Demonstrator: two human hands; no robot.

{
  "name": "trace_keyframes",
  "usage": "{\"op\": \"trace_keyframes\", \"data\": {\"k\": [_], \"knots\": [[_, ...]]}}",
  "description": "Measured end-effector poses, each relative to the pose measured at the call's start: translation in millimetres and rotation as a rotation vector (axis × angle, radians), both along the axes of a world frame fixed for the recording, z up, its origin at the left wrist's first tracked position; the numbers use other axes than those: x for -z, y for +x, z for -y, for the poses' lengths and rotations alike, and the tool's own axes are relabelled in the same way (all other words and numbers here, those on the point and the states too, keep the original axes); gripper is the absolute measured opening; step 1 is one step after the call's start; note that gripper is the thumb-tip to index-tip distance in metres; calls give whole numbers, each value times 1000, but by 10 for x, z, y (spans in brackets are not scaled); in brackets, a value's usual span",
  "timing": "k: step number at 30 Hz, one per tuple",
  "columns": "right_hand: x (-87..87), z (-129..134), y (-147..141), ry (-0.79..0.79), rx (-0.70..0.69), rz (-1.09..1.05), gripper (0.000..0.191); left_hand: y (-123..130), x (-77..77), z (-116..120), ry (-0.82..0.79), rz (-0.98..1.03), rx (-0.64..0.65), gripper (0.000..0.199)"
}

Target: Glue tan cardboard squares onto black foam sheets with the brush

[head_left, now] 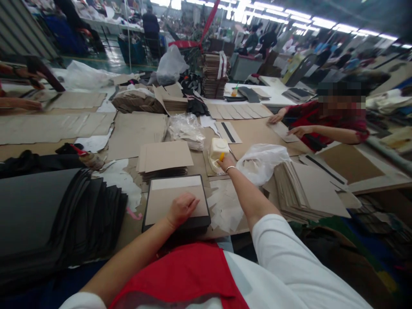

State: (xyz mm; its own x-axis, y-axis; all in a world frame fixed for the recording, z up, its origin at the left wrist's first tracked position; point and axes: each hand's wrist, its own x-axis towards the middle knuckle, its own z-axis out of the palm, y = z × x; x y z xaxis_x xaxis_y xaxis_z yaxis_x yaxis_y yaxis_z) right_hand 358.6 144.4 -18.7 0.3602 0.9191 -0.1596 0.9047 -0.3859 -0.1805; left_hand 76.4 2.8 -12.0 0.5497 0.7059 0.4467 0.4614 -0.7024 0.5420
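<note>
Two hands in play, each on a different thing. Right hand (227, 163) is stretched out over the desk (129, 234), fingers grasping a yellow handle (222, 157) right at the pale tub (220, 145). Can't tell what the handle belongs to, its lower end is hidden. Left hand (183, 209) rests on the board (170, 198), fingers clenched in a loose fist, nothing visible in them.

Board is closest to the body, flat on black sheets (193, 224), their dark edge showing around it, white strip (175, 183) along the far side. Scraps (225, 206) just right of it, card stack (167, 156) just beyond, clear bag (267, 161) right of the tub.

Handling, my read: handle looks light and rigid, probably smooth plastic. Hold it by the yellow part, tips of the fingers are enough; could get slippery if anything from the tub gets on it. Tub contents not visible so weight is a guess; take it by the sides. Board looks thin, light, fairly stiff. Likely to slide on the sheets, so a steadying hand helps; lift by opposite edges, go easy on the corners, they'd dent first
</note>
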Motion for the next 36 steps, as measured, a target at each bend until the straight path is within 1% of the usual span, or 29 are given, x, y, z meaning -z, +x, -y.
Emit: {"op": "trace_keyframes", "data": {"k": [2,3,5,6,7,8,10,11,12,13,14,15,16,17,18,20,22,23,24,25,26,27,28,29,31,32,33,34,36], "knots": [[10,-41,29,24,-8,-53,30,-48,-30,-8,-83,-1,-98,37],[-14,-53,61,38,-9,-79,26,-89,-43,-11,-109,3,-146,37],[-116,-35,132,49,-7,-104,20,-203,-67,-17,-123,18,-225,32],[-188,7,150,55,-3,-105,22,-270,-77,-24,-113,12,-250,28],[-263,76,138,72,0,-97,26,-336,-84,-35,-95,-11,-271,27],[-336,175,82,104,-3,-87,29,-394,-87,-51,-75,-56,-291,30],[-435,450,-189,211,-64,-76,35,-464,-78,-94,-51,-211,-328,45],[-451,615,-401,279,-144,-91,37,-473,-66,-118,-54,-308,-344,52],[-439,787,-646,326,-268,-123,40,-466,-52,-141,-69,-404,-349,56],[-404,956,-901,344,-429,-151,45,-453,-38,-161,-92,-496,-336,58],[-352,1114,-1138,319,-595,-171,50,-442,-26,-176,-118,-578,-308,59],[-291,1254,-1330,270,-707,-175,55,-445,-19,-186,-141,-646,-275,60],[-231,1374,-1457,222,-760,-161,59,-471,-19,-189,-158,-698,-249,61],[-183,1472,-1507,178,-779,-139,62,-526,-25,-186,-171,-734,-239,63],[-151,1549,-1480,134,-747,-113,64,-614,-39,-177,-186,-757,-247,65],[-150,1647,-1251,30,-578,-67,65,-859,-82,-146,-236,-787,-311,71],[-226,1676,-965,-54,-341,-29,66,-1113,-136,-110,-322,-807,-419,76],[-281,1663,-873,-55,-248,-14,66,-1203,-165,-98,-354,-801,-488,78],[-338,1631,-841,-24,-198,-6,66,-1250,-194,-91,-361,-778,-559,78],[-390,1579,-878,33,-200,-7,66,-1248,-222,-93,-338,-738,-617,77],[-430,1512,-980,100,-251,-21,66,-1199,-248,-103,-288,-687,-647,74],[-453,1437,-1130,152,-333,-45,65,-1114,-270,-120,-221,-637,-638,71],[-457,1359,-1305,180,-427,-74,64,-1009,-284,-143,-161,-599,-594,67],[-443,1290,-1477,175,-499,-95,63,-904,-288,-169,-128,-582,-519,64],[-373,1196,-1711,100,-596,-98,64,-767,-255,-215,-173,-599,-378,62],[-327,1177,-1743,68,-602,-95,64,-758,-218,-230,-223,-606,-348,64],[-280,1173,-1712,51,-569,-108,66,-794,-168,-238,-281,-596,-353,66],[-239,1183,-1628,54,-492,-153,67,-866,-110,-239,-337,-557,-386,70],[-179,1229,-1375,119,-221,-412,64,-1069,22,-219,-433,-368,-474,77]]}}
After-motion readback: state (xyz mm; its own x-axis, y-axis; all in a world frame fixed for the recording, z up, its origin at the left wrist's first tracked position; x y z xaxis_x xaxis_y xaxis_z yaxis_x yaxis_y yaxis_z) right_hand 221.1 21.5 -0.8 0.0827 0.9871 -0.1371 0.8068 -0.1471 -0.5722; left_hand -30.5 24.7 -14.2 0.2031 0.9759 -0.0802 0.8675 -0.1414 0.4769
